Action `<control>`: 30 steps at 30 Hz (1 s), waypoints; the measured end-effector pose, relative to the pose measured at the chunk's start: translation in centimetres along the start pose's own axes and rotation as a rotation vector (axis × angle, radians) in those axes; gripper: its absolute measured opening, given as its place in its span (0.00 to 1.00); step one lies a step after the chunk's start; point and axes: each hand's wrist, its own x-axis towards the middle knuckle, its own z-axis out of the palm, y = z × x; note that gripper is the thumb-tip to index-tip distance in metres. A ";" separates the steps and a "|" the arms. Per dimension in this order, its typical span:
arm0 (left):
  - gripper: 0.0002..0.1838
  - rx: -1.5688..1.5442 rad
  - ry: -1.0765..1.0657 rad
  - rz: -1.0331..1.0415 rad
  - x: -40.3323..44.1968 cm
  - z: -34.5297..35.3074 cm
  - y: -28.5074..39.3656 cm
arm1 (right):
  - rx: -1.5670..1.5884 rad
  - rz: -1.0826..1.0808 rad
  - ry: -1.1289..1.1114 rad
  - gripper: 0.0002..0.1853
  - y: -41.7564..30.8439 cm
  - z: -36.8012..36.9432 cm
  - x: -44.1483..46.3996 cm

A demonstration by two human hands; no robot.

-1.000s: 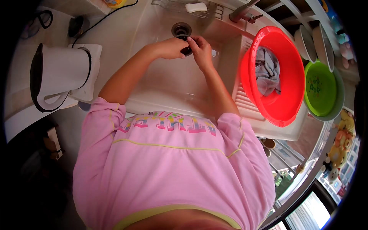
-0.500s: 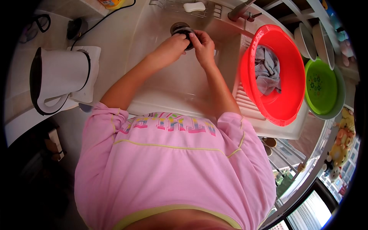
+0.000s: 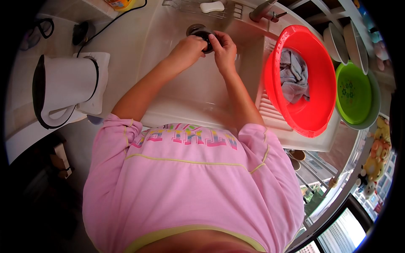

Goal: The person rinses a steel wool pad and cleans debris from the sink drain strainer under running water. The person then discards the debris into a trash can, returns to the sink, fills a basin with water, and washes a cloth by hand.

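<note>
My left hand (image 3: 190,49) and my right hand (image 3: 224,49) are together over the far part of the white sink (image 3: 185,97). Between them is a dark round piece (image 3: 205,34), shaped like a shallow cup, perhaps a sink strainer. The left fingers are closed at its near side and partly inside it. The right thumb and fingers grip its right edge. Much of the piece is hidden by my fingers. Just behind it shows the rim of the round drain (image 3: 193,28).
A red basin (image 3: 314,84) holding a grey cloth (image 3: 294,74) stands on the ribbed drainboard to the right. Green bowl (image 3: 353,95) beyond. White kettle (image 3: 69,80) on the left counter. Soap bar (image 3: 212,6) on a wire rack (image 3: 185,5) and faucet (image 3: 265,12) at the back.
The dark round piece has turned and shifted slightly between my hands. My left fingers reach a little further into it. Both hands stay close to the drain.
</note>
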 end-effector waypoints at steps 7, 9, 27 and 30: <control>0.12 0.022 -0.013 0.082 0.1 0.2 -0.2 | -0.001 0.035 -0.007 0.17 -0.4 0.1 -0.1; 0.11 -0.014 -0.043 0.063 0.2 0.1 -0.1 | 0.111 0.077 -0.030 0.16 -0.6 0.2 -0.4; 0.08 0.123 0.054 0.142 0.3 0.7 -0.5 | 0.044 0.127 0.004 0.16 -0.9 0.1 -0.5; 0.08 0.121 0.047 0.137 0.2 0.5 -0.7 | 0.076 0.135 0.007 0.16 -0.4 0.1 -0.6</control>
